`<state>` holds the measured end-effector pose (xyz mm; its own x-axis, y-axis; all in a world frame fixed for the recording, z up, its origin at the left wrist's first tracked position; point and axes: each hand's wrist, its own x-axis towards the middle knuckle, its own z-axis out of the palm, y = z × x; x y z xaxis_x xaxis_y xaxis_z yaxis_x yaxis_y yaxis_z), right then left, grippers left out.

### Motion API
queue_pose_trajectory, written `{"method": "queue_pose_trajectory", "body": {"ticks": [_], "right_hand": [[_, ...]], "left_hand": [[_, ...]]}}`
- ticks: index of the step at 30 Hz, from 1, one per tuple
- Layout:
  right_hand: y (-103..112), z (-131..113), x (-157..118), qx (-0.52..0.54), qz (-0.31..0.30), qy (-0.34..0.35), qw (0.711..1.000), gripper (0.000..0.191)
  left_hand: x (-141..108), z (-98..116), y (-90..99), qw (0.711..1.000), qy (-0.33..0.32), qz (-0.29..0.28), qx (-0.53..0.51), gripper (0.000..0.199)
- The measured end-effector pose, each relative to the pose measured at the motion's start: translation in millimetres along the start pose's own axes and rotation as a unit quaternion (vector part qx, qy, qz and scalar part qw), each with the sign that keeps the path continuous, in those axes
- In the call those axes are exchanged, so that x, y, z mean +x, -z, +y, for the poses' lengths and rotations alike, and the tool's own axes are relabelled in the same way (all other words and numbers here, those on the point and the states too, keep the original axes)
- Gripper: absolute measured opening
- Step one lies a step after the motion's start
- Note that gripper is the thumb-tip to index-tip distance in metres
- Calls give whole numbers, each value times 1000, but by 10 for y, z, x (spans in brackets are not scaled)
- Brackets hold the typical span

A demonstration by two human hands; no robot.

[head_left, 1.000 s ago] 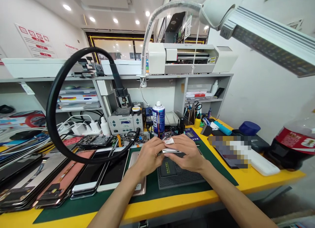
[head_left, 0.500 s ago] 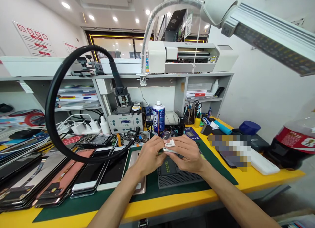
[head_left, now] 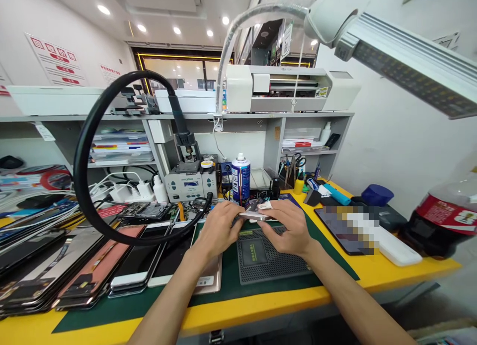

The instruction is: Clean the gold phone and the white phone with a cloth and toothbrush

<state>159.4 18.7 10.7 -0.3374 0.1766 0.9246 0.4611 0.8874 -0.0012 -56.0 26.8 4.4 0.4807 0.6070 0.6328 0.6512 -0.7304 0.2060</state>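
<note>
A thin, flat phone point(head_left: 252, 216) with a silver edge is held level above the work mat, seen nearly edge-on. My left hand point(head_left: 220, 226) is closed on its left end, thumb below and fingers above. The right end is pinched by my right hand point(head_left: 285, 224). A small piece of white cloth or tissue point(head_left: 265, 205) shows at the right fingertips, on top of the phone. Beneath both hands lies a dark perforated pad point(head_left: 274, 265) on a green mat point(head_left: 231, 289). The phone's upper face is mostly hidden.
A blue spray can point(head_left: 240, 181) stands just behind my hands. On the left, stacked phone screens point(head_left: 128, 265) lie under the looped black hose point(head_left: 80, 186) of a hot air station point(head_left: 192, 183). To the right are a dark phone point(head_left: 341, 235), a white slab point(head_left: 395, 245) and a cola bottle point(head_left: 443, 211).
Both hands have shifted slightly up and away, and the phone has turned more edge-on. The white cloth has moved right and up with my right fingers, and more of the perforated pad shows.
</note>
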Motion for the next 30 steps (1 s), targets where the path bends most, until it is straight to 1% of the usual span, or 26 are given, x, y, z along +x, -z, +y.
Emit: {"method": "queue_pose_trajectory", "body": {"ticks": [4,6,13,18,22,25,28,30], "right_hand": [[10,56,-31,-13,-40,-10,999,21],[6,64,-38,-12,-50,-8,999,20],[-7,58,-31,-17,-53,0,998,20],[-6,65,-37,-16,-60,8,998,16],[-3,79,-40,1,-56,7,998,16],[-7,82,-36,15,-44,1,999,17],[-15,77,-32,23,-24,3,999,20],[-21,69,-34,24,-8,7,1000,23]], "left_hand": [[8,1,14,999,-26,8,25,16],[10,5,12,999,-31,10,33,17],[10,-6,21,997,-28,22,68,17],[6,-7,22,998,-18,34,59,17],[9,3,45,999,20,50,-3,17],[13,7,93,991,87,59,-81,24],[20,-3,156,965,165,61,-194,38],[28,-10,193,933,206,42,-293,41]]}}
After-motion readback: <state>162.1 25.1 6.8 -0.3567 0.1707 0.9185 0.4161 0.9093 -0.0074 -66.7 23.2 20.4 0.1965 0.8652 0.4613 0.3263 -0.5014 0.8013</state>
